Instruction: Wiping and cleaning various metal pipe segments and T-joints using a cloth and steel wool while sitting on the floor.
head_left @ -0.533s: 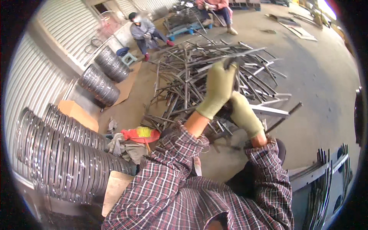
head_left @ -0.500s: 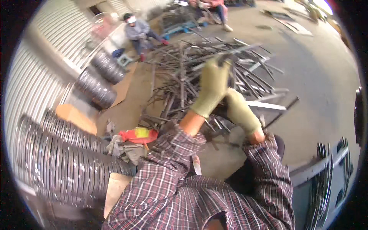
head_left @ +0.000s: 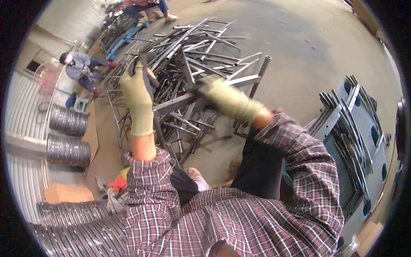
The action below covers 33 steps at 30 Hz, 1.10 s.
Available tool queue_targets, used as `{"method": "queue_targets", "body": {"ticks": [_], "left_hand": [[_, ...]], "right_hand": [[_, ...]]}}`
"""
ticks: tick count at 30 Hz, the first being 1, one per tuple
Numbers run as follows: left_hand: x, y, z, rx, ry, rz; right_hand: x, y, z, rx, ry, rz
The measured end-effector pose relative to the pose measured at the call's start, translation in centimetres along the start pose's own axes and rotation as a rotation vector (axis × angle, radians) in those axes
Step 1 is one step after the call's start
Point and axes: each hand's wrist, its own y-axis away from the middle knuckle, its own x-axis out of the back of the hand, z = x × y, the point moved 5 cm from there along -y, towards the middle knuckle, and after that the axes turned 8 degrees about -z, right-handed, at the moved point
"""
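My left hand (head_left: 139, 94), in a pale yellow knit glove with a dark palm and fingers, is raised at the pile's near left side. Its fingers point up, partly spread, with nothing visible in them. My right hand (head_left: 224, 96), gloved alike, reaches left over the pile. Motion smears it, and its dark fingertips blend with the metal behind, so its grip is unclear. A flat grey metal bar (head_left: 173, 104) runs behind and beneath that hand. The light bar (head_left: 246, 80) emerges on its far side, by an upright dark tube (head_left: 262, 75). Beneath both hands lies a tangled heap of metal tubes (head_left: 175, 51).
At right, a blue-grey rack (head_left: 364, 122) carries stacked dark bars (head_left: 351, 145). Coiled dark rings (head_left: 81, 233) stand at lower left; more coils (head_left: 68, 153) lie beyond, beside cardboard (head_left: 68, 193). A seated person (head_left: 83, 68) is at far left, another person's legs (head_left: 162, 8) at top.
My view has swung right, so the heap appears farther left. My hands, close together before, are now apart: the left upright at the left, the right stretched over the metal.
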Motion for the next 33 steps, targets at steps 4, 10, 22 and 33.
{"method": "queue_targets", "body": {"ticks": [4,10,22,33], "left_hand": [[0.7,1.2,1.0,-0.064,-0.078,0.014],[2.3,1.5,0.3,-0.058,-0.13,0.051],[4.3,-2.5,-5.7,-0.107,-0.177,0.18],[-0.3,-0.5,1.7,-0.175,-0.239,0.069]], "right_hand": [[0.5,0.3,0.5,-0.007,-0.027,0.041],[-0.9,5.6,13.5,-0.231,0.17,-0.235],[-0.4,8.7,11.8,-0.234,0.01,0.09],[-0.7,21.8,-1.1,-0.738,-0.487,1.048]]}}
